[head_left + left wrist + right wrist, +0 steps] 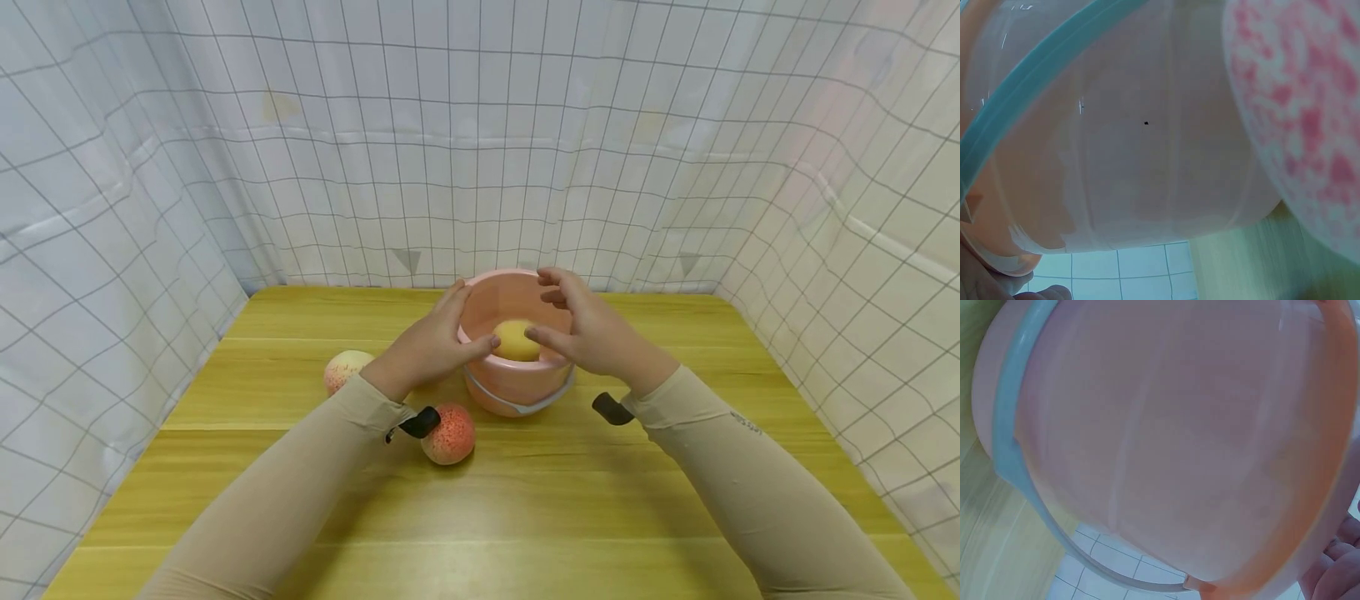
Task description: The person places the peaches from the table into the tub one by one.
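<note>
A pink bucket (510, 387) with a pale blue handle (1035, 72) stands upright on the table, its mouth facing up. Inside it shows a yellow round thing (513, 340), slightly blurred. My left hand (435, 337) is at the bucket's left rim, fingers extended along it and thumb reaching over the near edge. On the opposite side, my right hand (592, 329) hovers over the right rim with loosely bent fingers and its thumb over the mouth, nothing between them. A red speckled ball (450, 435) sits below my left wrist, close to the bucket.
Left of my left wrist, a pale ball with pink speckles (347, 370) lies partly hidden by the sleeve. The wooden table (540, 525) is bordered at the back and sides by white grid-patterned curtains (480, 183).
</note>
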`<action>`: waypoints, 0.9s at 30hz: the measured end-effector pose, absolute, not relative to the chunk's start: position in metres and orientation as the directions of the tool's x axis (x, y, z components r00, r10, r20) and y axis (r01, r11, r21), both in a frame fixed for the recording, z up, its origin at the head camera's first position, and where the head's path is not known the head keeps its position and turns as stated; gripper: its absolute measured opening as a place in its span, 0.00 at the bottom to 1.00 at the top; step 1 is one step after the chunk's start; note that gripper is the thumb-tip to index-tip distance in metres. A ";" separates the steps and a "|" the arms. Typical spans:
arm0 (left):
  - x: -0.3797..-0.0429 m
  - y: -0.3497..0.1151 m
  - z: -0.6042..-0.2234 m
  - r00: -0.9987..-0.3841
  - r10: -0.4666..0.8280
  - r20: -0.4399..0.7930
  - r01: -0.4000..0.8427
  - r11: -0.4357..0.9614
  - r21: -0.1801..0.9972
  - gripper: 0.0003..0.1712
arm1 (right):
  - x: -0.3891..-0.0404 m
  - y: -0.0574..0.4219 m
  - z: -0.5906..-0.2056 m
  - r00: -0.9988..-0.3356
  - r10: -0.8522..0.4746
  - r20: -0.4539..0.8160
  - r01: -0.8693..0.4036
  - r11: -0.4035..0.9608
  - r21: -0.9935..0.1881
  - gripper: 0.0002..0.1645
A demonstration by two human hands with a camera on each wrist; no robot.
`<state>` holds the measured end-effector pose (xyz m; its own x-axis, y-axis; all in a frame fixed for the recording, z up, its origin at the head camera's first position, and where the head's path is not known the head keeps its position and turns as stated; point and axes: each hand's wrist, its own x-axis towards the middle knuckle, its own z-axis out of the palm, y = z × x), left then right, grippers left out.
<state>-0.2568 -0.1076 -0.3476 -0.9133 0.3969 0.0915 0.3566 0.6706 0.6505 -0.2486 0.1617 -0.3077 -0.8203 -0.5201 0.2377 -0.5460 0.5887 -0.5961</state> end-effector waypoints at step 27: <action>-0.258 -0.109 -0.347 -0.911 0.406 0.075 0.350 0.661 0.664 0.62 | -0.255 0.176 -0.312 -0.823 -0.508 0.253 -0.560 0.656 -0.505 0.46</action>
